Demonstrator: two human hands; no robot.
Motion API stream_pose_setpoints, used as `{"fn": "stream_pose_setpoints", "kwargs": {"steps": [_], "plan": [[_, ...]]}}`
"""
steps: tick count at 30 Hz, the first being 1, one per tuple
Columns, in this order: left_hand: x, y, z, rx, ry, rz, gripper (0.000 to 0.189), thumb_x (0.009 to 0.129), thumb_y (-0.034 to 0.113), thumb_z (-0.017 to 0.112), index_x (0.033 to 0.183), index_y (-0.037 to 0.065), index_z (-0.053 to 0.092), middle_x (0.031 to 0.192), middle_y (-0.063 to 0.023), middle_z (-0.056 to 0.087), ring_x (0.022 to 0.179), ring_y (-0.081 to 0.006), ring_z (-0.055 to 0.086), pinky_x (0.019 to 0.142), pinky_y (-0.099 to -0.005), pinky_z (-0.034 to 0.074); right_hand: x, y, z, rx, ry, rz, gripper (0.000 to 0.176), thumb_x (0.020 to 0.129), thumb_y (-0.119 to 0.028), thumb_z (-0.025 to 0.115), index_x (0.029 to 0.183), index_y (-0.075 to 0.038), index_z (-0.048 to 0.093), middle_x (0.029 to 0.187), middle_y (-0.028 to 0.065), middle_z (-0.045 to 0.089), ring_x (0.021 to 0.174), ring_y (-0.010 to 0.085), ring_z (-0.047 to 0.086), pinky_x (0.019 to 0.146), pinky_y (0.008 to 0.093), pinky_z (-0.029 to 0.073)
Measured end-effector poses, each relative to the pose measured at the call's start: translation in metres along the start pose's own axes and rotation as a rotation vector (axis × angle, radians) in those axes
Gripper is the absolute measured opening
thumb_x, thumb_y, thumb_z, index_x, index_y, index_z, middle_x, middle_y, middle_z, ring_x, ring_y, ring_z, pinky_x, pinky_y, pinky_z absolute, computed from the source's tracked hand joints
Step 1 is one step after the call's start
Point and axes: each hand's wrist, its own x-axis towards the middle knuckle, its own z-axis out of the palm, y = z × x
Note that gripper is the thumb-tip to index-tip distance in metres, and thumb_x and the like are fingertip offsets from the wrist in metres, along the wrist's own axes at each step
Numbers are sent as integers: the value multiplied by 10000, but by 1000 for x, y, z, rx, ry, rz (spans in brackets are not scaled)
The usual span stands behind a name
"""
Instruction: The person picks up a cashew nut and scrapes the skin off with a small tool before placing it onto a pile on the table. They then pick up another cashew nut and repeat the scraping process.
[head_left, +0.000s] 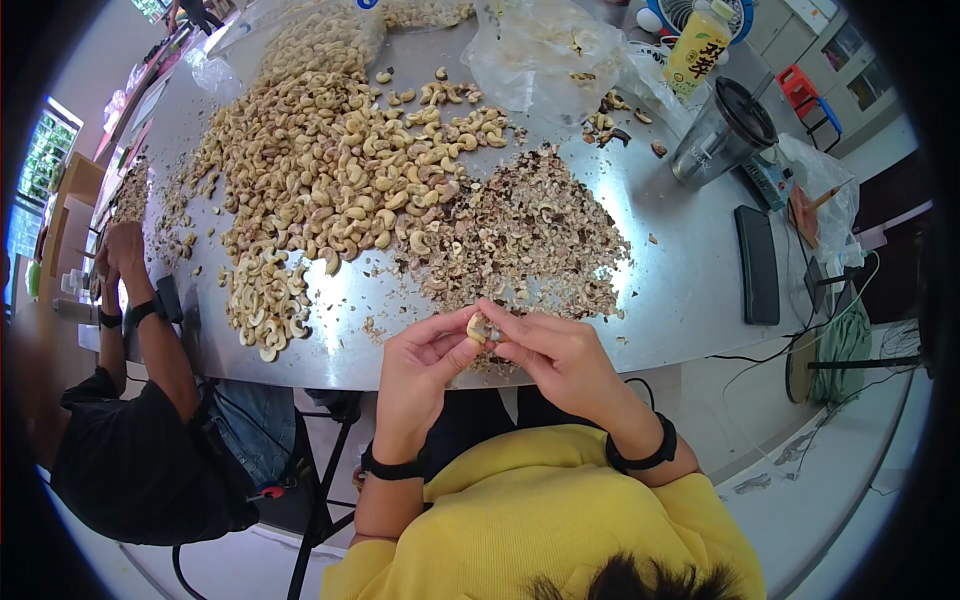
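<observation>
A pale cashew nut (476, 328) is pinched at the fingertips of my left hand (418, 368), just above the table's front edge. The thumb and fingers of my right hand (568, 358) close on the same nut from the other side. A small greyish bit shows between the right fingertips, too small to identify. Right behind both hands spreads a heap of brown skin flakes (530, 235). Farther left lies a large pile of cashew nuts (320, 160), with a smaller group of paler cashews (265, 300) at its near end.
On the metal table (665, 290) stand a lidded tumbler (722, 135) and a yellow bottle (697, 48), with a black phone (757, 265) at right. Plastic bags (545, 55) lie at the back. A co-worker in black (150, 460) sits at left, hands over the table. Cables hang off the right edge.
</observation>
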Motion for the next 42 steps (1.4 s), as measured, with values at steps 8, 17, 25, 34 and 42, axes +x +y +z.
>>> {"fn": "stream_pose_setpoints", "kwargs": {"steps": [8,17,25,34,42], "plan": [[0,-1,-1,-10,0,-7,313,774,-60,595,1081,-72,536,1036,-144,587,931,-183,586,826,-277,475,0,-2,-2,53,-39,12,459,796,-105,592,1240,-117,478,666,102,549,559,251,519,521,326,428],[0,-2,-3,-5,0,-16,319,774,-54,599,1086,-68,535,1035,-137,589,927,-174,585,825,-271,472,0,-5,-4,51,-82,82,477,778,-48,610,1234,-111,487,781,114,619,622,198,584,593,267,462],[0,-1,-2,-12,-10,-15,321,778,-46,598,1092,-68,532,1032,-136,591,927,-176,586,821,-270,472,-1,-1,0,32,-20,11,460,794,-105,593,1239,-126,481,661,98,548,560,251,524,520,331,431],[0,0,-1,3,4,-20,320,781,-47,594,1093,-73,527,1008,-136,598,918,-178,591,813,-267,476,-2,2,3,-21,14,-22,459,785,-107,599,1231,-145,494,628,76,512,534,236,504,492,321,418],[-1,1,-2,-13,-16,-16,320,781,-60,584,1094,-80,521,1007,-148,597,912,-186,596,813,-268,480,-1,3,4,-21,23,-22,453,776,-106,604,1216,-163,512,616,71,504,522,223,499,479,315,414]]}}
